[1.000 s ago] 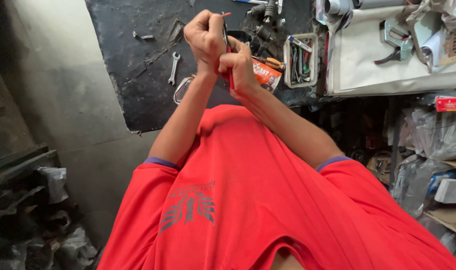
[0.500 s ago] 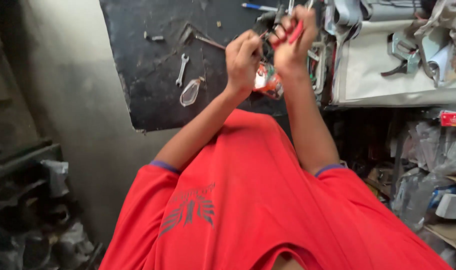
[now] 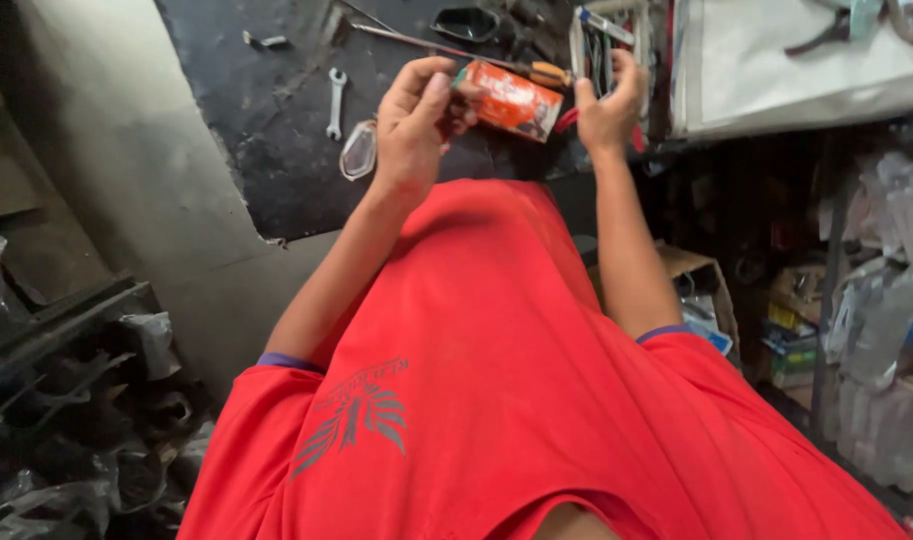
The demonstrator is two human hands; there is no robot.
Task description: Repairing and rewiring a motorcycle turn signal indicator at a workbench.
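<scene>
Orange box (image 3: 512, 97) sits pinched in the left hand (image 3: 414, 125) above the dark bench (image 3: 277, 150). Right hand (image 3: 609, 112) is curled around something red, can't tell what. I'd steady the box end before prying anything.

Dim, shadowy edges; brighter light falls from above, with slight motion blur.

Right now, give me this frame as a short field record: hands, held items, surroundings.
left hand: raised over the dark work surface, fingers touching the orange box
right hand: raised, part-closed near something red; grip unclear
nearby: small wrench, screwdriver with orange handle, clear plastic piece
right side: white bench top with pliers
clothing: red shirt
</scene>
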